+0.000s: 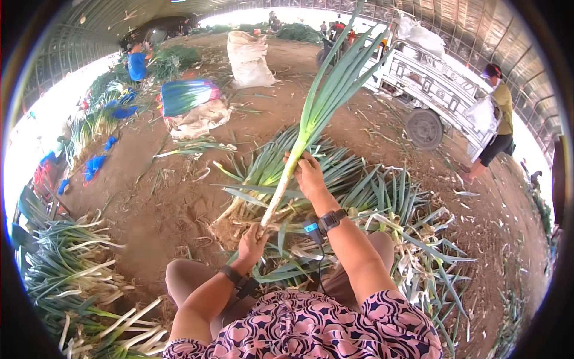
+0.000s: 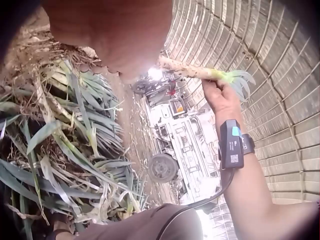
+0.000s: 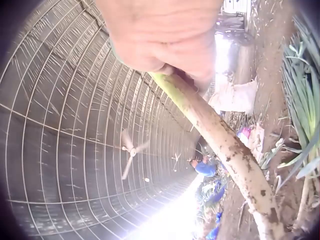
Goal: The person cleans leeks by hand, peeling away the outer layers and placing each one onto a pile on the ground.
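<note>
A long leek (image 1: 286, 179) with a fan of green leaves is held slantwise before my body, leaves up and away. My right hand (image 1: 310, 177) grips it where the white stalk turns green. Lower down, my left hand (image 1: 252, 245) holds the root end. Brown soil specks the white stalk (image 3: 235, 155) in the right wrist view. In the left wrist view, my left hand (image 2: 112, 37) fills the top, its fingers largely hidden, while the right hand (image 2: 221, 97) grips farther along. Beneath the held leek lies a heap of leeks (image 1: 359, 179) on the ground.
More leeks (image 1: 66, 269) are piled at my left. Stripped leaves (image 1: 424, 257) litter the ground at my right. Ahead stand a wrapped leek bundle (image 1: 188, 99) and a white sack (image 1: 248, 60). A person (image 1: 502, 113) stands beside a white truck (image 1: 433, 84) at right.
</note>
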`<state>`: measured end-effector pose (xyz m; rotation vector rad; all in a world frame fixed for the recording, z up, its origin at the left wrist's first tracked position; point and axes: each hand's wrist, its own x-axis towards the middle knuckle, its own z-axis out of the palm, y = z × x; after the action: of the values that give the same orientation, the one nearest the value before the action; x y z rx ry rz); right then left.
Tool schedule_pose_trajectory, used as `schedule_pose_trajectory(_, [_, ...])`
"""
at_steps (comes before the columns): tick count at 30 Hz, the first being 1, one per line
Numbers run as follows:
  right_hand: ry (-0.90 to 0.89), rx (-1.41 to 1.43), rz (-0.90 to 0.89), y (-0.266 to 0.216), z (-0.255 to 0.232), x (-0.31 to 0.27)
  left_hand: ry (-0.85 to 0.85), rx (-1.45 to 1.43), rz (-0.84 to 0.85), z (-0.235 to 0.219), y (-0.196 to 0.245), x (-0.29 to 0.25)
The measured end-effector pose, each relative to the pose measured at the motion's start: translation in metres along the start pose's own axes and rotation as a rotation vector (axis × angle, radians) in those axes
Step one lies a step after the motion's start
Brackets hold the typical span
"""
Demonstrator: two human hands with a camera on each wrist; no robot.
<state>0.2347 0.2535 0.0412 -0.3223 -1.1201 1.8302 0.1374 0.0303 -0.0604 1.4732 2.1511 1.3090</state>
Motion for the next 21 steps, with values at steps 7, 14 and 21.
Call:
schedule_pose_trajectory(7, [0.051,-0.702,-0.088,-0.025,-0.004,-0.011,0.02,-0.126,0.045,0.027,0.0,0.004])
schedule_pose_trajectory(14, [0.064,-0.142,-0.071,-0.006,0.017,-0.019,0.007,-0.232,0.019,0.047,0.007,0.007])
schedule_pose_trajectory(21, [0.299,-0.361,-0.203,0.014,0.044,-0.018,-0.108,-0.207,0.027,0.061,0.018,0.004])
